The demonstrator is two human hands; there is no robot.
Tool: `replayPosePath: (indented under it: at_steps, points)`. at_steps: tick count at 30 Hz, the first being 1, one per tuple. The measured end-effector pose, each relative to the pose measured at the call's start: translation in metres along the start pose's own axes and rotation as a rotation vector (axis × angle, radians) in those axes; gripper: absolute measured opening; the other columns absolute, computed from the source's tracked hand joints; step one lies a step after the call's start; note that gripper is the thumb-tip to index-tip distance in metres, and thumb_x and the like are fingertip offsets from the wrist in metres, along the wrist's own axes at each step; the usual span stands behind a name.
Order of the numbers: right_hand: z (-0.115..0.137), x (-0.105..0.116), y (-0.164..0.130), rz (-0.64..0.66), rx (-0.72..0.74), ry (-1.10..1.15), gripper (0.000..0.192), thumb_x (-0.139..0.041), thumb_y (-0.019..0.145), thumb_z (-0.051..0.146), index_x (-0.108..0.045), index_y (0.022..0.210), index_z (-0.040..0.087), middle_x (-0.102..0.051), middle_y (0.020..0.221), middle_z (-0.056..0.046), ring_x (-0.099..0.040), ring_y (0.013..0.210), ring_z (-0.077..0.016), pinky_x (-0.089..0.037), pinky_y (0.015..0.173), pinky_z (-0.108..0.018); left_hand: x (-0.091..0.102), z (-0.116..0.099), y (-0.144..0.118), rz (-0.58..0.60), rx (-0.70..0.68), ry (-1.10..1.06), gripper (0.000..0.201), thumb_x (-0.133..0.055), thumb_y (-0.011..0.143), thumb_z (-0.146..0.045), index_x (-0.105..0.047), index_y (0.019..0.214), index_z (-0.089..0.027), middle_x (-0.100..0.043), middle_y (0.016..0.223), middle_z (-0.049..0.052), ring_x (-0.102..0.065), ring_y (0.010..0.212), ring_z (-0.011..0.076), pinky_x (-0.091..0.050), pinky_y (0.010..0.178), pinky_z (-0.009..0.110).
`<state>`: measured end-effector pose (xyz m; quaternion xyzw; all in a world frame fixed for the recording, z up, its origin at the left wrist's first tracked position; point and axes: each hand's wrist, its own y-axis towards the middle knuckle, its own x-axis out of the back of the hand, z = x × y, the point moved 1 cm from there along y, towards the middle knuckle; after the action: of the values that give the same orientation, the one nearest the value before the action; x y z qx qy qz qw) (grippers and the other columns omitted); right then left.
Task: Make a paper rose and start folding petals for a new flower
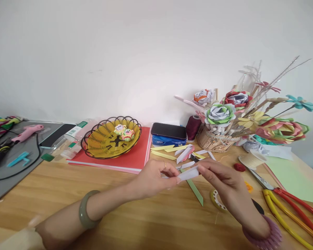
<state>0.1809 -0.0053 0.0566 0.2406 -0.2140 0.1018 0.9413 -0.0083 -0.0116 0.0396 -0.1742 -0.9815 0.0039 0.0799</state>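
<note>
Head view: your left hand [152, 178] and right hand [219, 177] meet above the light wooden tabletop [135, 215], both pinched shut on one small folded white paper strip [188, 173]. The strip sits in the air between your fingertips, just in front of the loose pile of yellow, pink and white folded paper strips [181, 152].

Left thumb and forefinger clamp the near end; right fingertips hold the far end. Grip looks light, which suits thin paper. Keep it so, a hard squeeze will likely crush the fold.

Advice for the fold, as I judge it:
- Hold the strip level and taut between both pinches, no twist.
- Line up the edges before you press any crease.
- Run the crease with a fingertip pad, not a nail, or the paper may tear.
- Work low over the table so a dropped piece stays close.

Around you: a long green paper strip [195, 189] lies under your hands on the table. A yellow tape roll [216, 201] sits just beside your right wrist. Red-and-yellow handled scissors [287, 205] lie to your right, blades pointing away from you; keep your right forearm off them. A woven basket of paper flowers [219, 139] stands behind the pile. A yellow wire-rimmed bowl [111, 139] with two small paper roses rests on a red book, well apart on the left.
</note>
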Motion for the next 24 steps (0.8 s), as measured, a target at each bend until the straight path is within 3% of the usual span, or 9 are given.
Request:
replayPosePath:
  at_steps: [4, 9, 11, 14, 18, 24]
  points:
    - [-0.013, 0.002, -0.001, -0.013, -0.137, 0.220, 0.026, -0.052, 0.084, 0.038, -0.066, 0.100, 0.024, -0.065, 0.083, -0.003, -0.059, 0.073, -0.0152, -0.050, 0.066, -0.026, 0.003, 0.007, 0.006, 0.141, 0.147, -0.287, 0.014, -0.068, 0.066, -0.024, -0.063, 0.071, -0.011, -0.065, 0.062, 0.001, -0.056, 0.055, 0.0082, -0.042, 0.053, 0.019]
    - [-0.008, -0.010, -0.002, 0.317, -0.369, 0.527, 0.054, -0.069, 0.068, 0.045, -0.056, 0.116, 0.023, -0.061, 0.079, -0.001, -0.058, 0.075, -0.0154, -0.048, 0.069, -0.028, -0.002, 0.018, 0.007, 0.300, 0.253, -0.581, 0.030, -0.075, 0.058, -0.033, -0.061, 0.072, -0.011, -0.066, 0.061, 0.003, -0.059, 0.054, 0.0103, -0.043, 0.053, 0.020]
    - [-0.004, -0.017, -0.003, 0.377, -0.454, 0.591, 0.054, -0.069, 0.066, 0.046, -0.057, 0.113, 0.021, -0.063, 0.078, -0.002, -0.059, 0.077, -0.0171, -0.047, 0.073, -0.031, -0.005, 0.020, 0.005, 0.331, 0.293, -0.614, 0.032, -0.077, 0.056, -0.035, -0.061, 0.071, -0.011, -0.066, 0.060, 0.003, -0.058, 0.053, 0.0102, -0.042, 0.053, 0.020]
    - [-0.001, -0.022, -0.004, 0.337, -0.503, 0.553, 0.041, -0.067, 0.069, 0.045, -0.063, 0.100, 0.018, -0.062, 0.071, -0.001, -0.056, 0.066, -0.0140, -0.045, 0.064, -0.028, -0.008, 0.020, 0.004, 0.380, 0.317, -0.612, 0.033, -0.077, 0.056, -0.036, -0.061, 0.069, -0.010, -0.065, 0.060, 0.003, -0.058, 0.053, 0.0100, -0.042, 0.054, 0.021]
    - [0.000, -0.022, -0.005, 0.317, -0.456, 0.451, 0.031, -0.064, 0.072, 0.045, -0.067, 0.086, 0.017, -0.053, 0.058, 0.002, -0.038, 0.050, -0.0075, -0.032, 0.046, -0.021, -0.007, 0.020, 0.006, 0.385, 0.336, -0.574, 0.035, -0.078, 0.054, -0.037, -0.061, 0.068, -0.009, -0.065, 0.060, 0.003, -0.058, 0.052, 0.0099, -0.042, 0.055, 0.022]
    - [0.002, -0.020, -0.004, 0.372, -0.416, 0.422, 0.032, -0.059, 0.076, 0.046, -0.068, 0.082, 0.016, -0.055, 0.058, 0.000, -0.036, 0.049, -0.0079, -0.028, 0.043, -0.021, -0.007, 0.023, 0.007, 0.367, 0.317, -0.535, 0.033, -0.078, 0.054, -0.036, -0.066, 0.070, -0.009, -0.065, 0.060, 0.004, -0.057, 0.054, 0.0101, -0.042, 0.056, 0.022]
